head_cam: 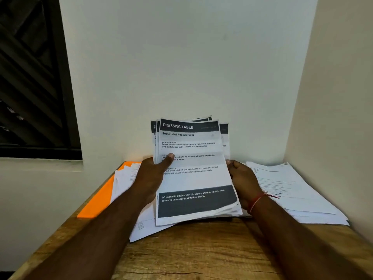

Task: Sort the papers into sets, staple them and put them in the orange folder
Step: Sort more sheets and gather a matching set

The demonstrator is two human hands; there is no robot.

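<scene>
Squaring the stack of papers (193, 178) looks like the step in hand. The left hand (153, 174) grips its left edge with the thumb pressed across the front sheet, headed "DRESSING TABLE". The right hand (242, 178) holds the right edge, fingers curled behind. The sheets stand tilted up over the middle of the tabletop (191, 249) with their tops fanned unevenly, so tapping the lower edge on the wood should level them. Each heading then needs reading before the stack is split into sets. The orange folder (96, 201) lies flat along the left edge toward the back left corner, partly under loose sheets (125, 178). Another pile of printed sheets (292, 190) fills the back right corner. No stapler shows. The tabletop is grained wood, set into a nook of pale walls (181, 57), with a dark window (30, 77) on the left.
</scene>
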